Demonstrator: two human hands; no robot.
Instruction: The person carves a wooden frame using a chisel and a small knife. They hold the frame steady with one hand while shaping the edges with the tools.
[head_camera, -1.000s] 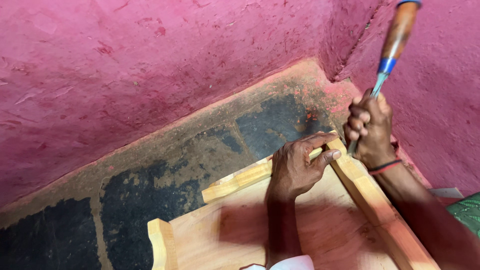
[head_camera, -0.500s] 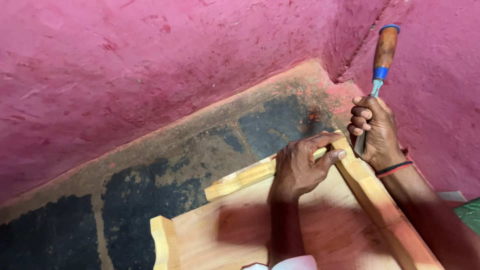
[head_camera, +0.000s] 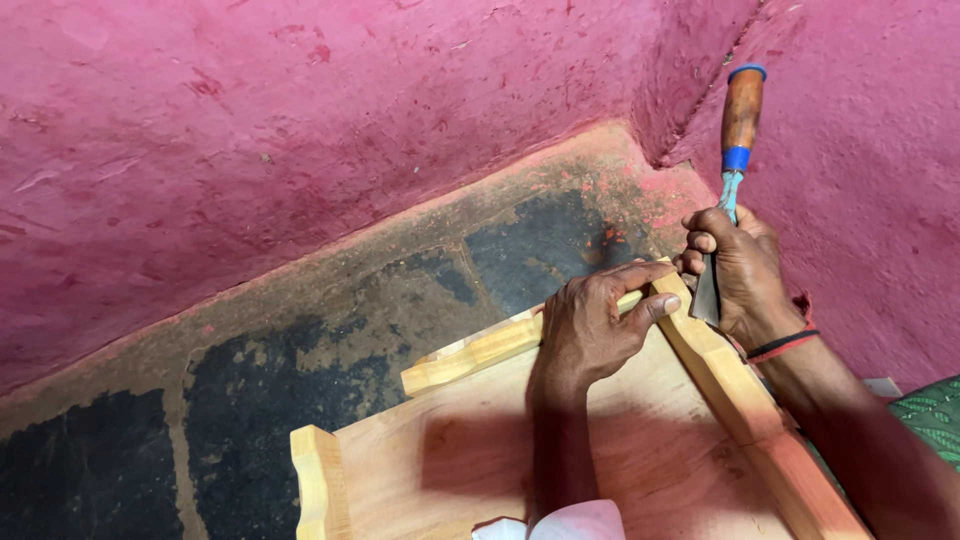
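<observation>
A: What does the right hand (head_camera: 745, 275) hold?

B: A chisel (head_camera: 728, 190), its fingers closed around the metal shank just below the blue collar. The brown wooden handle rises above the fist toward the corner of the pink walls (head_camera: 300, 130); the flat blade points down and meets the outer side of the wooden frame (head_camera: 740, 390) at its far corner.

A: And the left hand (head_camera: 595, 325)?

B: It rests on the same corner of the frame. Its fingers are bent over the far rail (head_camera: 470, 355), the thumb stretched along the top of the right rail, pressing the joint. It holds the frame down rather than lifting it.

A: Where does the frame lie?

B: On the floor (head_camera: 330, 330), a worn surface of dark patches and reddish dust, close to where the two walls meet. A pale wooden panel (head_camera: 480, 450) fills the inside of the frame; a short post (head_camera: 318, 480) stands at its near left corner.

A: Any other detail?

B: A dark and red band (head_camera: 785, 345) circles the right wrist, and a white cuff (head_camera: 575, 522) shows on the left arm at the lower edge.
</observation>
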